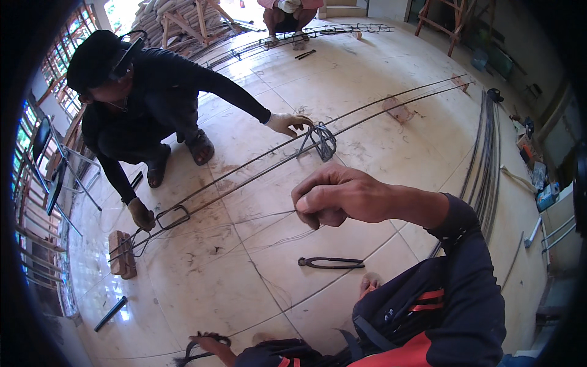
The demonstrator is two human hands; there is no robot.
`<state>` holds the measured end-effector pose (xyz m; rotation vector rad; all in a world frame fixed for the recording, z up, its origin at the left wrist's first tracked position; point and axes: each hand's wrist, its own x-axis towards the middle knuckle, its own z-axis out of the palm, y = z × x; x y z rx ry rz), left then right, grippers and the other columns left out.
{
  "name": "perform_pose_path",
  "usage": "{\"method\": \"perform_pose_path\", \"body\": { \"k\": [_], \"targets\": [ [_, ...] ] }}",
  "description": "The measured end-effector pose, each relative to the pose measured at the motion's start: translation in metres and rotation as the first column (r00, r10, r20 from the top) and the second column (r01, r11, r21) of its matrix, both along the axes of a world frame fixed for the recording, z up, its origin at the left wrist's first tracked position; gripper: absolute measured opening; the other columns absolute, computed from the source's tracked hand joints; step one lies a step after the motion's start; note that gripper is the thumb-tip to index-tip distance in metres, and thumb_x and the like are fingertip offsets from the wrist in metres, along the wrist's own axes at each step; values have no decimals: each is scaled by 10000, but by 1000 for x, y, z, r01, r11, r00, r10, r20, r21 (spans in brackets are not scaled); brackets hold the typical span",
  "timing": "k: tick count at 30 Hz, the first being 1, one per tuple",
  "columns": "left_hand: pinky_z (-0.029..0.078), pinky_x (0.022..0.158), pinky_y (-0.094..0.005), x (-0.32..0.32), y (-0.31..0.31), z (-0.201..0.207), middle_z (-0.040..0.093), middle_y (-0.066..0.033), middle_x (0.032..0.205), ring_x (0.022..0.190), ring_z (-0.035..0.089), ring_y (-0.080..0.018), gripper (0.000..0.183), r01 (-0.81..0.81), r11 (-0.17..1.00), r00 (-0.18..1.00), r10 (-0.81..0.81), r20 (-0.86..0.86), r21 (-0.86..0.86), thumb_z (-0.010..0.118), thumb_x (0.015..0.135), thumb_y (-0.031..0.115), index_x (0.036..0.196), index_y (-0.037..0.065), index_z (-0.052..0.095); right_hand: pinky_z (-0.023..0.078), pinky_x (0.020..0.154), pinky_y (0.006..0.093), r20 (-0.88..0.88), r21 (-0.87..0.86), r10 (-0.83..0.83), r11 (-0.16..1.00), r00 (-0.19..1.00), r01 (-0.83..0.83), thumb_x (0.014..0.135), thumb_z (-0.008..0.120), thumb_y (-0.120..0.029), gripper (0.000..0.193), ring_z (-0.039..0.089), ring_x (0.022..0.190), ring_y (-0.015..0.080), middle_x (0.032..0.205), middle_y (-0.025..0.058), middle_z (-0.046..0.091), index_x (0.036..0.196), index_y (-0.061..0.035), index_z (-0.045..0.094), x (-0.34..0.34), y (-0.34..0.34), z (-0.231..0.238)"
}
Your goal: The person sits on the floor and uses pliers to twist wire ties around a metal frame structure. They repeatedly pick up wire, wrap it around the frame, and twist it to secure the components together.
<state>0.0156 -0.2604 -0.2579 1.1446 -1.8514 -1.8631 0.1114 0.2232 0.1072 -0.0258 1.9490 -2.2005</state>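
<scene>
The right hand [333,197] is in mid-frame, fingers pinched together on a thin tie wire [257,218] that runs left across the tiled floor [379,73]. The left hand [208,344], at the near edge, is curled around a dark loop of wire [194,350]; how tightly it grips cannot be told. Just near of the right hand, black pincers [330,263] lie on the floor. Beyond it, two long rebars [379,107] stretch from near left to far right, carrying a bundle of stirrups [322,140]. A co-worker's gloved hand [287,123] touches that bundle. At the left, the rebars rest on a wooden block [122,254].
</scene>
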Motion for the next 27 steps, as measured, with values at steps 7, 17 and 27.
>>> {"method": "perform_pose_path", "body": {
  "k": [7,17,27],
  "targets": [
    [426,551,-310,35,32,-10,548,-104,795,637,497,-176,632,361,932,867,-352,353,42,511,906,534,1031,-85,535,313,459,222,-96,54,139,989,986,-135,937,509,-219,275,366,510,47,575,-45,408,796,-8,614,-12,-11,-10],
    [445,930,-372,40,83,217,555,-163,1233,1086,565,-265,662,984,93,109,-988,106,-150,463,922,498,1320,-30,427,443,623,305,-216,339,274,921,937,-191,938,500,-250,305,533,647,153,704,77,604,873,11,644,-29,-61,-19],
    [427,860,-332,39,135,267,541,-90,914,886,524,-197,488,713,135,696,-260,-670,688,407,966,460,1112,1,490,449,629,445,-352,565,517,782,780,-264,935,495,-273,312,563,687,416,709,233,585,939,20,601,-34,-143,-63]
  ]
}}
